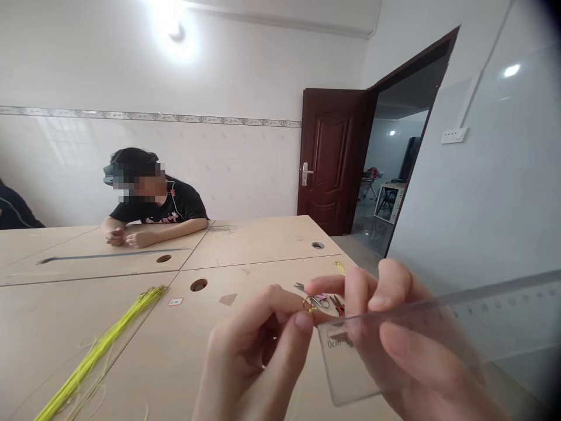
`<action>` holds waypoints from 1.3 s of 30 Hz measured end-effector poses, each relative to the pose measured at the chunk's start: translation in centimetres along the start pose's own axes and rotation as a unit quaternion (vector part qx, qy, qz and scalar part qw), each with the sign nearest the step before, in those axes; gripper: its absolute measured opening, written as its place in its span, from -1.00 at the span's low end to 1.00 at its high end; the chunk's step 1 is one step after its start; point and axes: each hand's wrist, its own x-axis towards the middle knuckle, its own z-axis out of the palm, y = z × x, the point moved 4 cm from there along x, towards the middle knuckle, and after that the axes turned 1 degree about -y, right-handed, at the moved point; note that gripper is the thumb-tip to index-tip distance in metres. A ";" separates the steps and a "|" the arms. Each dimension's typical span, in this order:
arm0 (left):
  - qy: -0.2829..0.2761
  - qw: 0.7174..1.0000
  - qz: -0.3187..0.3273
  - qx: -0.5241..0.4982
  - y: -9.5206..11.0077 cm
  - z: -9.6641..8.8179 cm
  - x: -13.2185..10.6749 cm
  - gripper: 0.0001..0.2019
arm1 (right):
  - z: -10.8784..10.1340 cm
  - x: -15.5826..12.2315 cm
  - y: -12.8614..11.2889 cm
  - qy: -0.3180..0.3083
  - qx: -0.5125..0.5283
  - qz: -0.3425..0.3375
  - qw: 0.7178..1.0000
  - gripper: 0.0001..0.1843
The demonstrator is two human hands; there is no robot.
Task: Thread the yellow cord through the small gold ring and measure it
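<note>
My left hand [258, 356] is raised close to the camera, thumb and forefinger pinched on a tiny yellow piece [310, 309] I cannot make out clearly. My right hand [394, 333] grips a clear plastic ruler [438, 339] that runs off to the right, its zero end next to the left fingertips. Behind the fingers on the table lie small scissors [313, 298] and red-handled pliers [337, 304].
A bundle of yellow strands [105, 342] lies on the light wooden table [184, 351] at lower left, loose threads around it. Another person [153, 204] sits at the far side, arms resting on the table. Cable holes [198, 285] dot the tabletop. A brown door [333, 158] stands open at right.
</note>
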 end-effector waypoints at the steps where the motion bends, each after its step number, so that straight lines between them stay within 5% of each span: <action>1: 0.002 1.000 -0.001 -0.003 0.1 0.1 -0.1 -0.81 | 0.1 -0.1 0.1 0.005 0.020 0.017 1.000 -0.92; 8: 0.056 0.994 -0.035 -0.090 0.6 0.3 -0.4 -0.80 | 0.7 0.3 0.8 -0.016 0.172 0.070 0.982 -0.90; 12: 0.005 0.995 -0.050 -0.082 0.5 0.4 -0.3 -0.82 | 0.6 0.5 0.7 -0.027 0.171 0.061 0.983 -0.86; 21: -0.018 1.000 0.004 -0.009 1.2 0.0 -0.4 -0.81 | 0.6 0.3 0.6 -0.042 0.167 0.061 0.983 -0.89; 39: 0.034 0.998 0.010 -0.046 1.2 0.0 -0.5 -0.81 | 1.0 -0.2 0.6 0.014 0.159 0.052 0.986 -0.90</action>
